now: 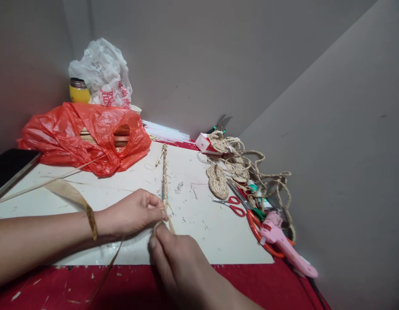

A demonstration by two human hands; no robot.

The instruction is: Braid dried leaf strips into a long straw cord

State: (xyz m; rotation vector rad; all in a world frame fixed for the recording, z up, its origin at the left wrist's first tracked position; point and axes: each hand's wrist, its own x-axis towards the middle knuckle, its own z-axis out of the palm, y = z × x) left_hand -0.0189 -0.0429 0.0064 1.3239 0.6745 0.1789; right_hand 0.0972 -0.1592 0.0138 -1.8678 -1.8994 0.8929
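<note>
A narrow straw braid [165, 176] lies lengthwise on the white board [238, 241], its far end frayed with loose ends. My left hand [137, 214] is closed on the near end of this braid, thumb and forefinger pinched together. Just below and to the right, my right hand [178, 254] pinches a loose straw strand that bends up toward the braid. Short strand ends stick out beside the left fingertips. A wide dry leaf strip [72, 193] lies across the board and over my left wrist. Part of the right fingers is hidden from view.
At the left are a red plastic bag [70, 129] holding strips, a yellow jar [79, 91], a white bag [102, 69] and a black device [12, 170]. On the right lie coiled braid pieces [218, 182], red-handled scissors [234, 206] and a pink glue gun [283, 241]. Walls stand behind.
</note>
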